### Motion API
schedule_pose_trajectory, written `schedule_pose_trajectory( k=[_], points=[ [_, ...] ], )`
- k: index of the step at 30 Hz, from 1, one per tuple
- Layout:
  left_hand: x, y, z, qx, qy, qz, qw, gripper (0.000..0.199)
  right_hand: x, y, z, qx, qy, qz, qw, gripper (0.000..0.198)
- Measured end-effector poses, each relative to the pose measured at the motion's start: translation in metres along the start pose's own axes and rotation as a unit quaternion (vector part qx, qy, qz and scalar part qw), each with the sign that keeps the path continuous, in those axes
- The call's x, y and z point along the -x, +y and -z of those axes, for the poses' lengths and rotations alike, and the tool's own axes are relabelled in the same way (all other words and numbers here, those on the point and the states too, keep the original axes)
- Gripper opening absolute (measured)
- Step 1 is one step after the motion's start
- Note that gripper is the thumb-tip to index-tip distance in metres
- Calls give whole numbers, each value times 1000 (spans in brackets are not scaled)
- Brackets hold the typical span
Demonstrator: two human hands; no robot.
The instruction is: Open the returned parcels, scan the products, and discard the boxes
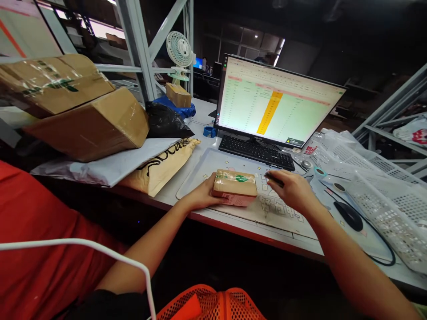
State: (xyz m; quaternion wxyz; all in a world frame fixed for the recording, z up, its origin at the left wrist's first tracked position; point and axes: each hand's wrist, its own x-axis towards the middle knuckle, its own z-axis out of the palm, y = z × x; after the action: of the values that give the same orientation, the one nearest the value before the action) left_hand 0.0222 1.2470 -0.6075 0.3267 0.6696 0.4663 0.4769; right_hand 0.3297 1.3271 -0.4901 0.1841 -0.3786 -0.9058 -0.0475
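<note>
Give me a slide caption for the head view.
Left hand grips a taped box; right hand holds a dark object.

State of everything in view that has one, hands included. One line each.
Small box, taped across the top, on the desk mat
Left hand, gripping the small box
Right hand, closed on a dark tool, type unclear
Monitor, on, spreadsheet showing
Keyboard, untouched
Mouse, untouched
Fan, upright, running or not can't be told
Upper large carton, taped, resting on another carton

Two hands [293, 189]; four taped boxes [235, 189]
</note>
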Motion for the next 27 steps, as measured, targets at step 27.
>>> schedule_pose_trajectory(
  k=[27],
  points=[
    [-1, -1, 9, 45, -42, 25, 998, 101, -11, 20, 6, 246, -226, 152, 930, 30]
  ],
)
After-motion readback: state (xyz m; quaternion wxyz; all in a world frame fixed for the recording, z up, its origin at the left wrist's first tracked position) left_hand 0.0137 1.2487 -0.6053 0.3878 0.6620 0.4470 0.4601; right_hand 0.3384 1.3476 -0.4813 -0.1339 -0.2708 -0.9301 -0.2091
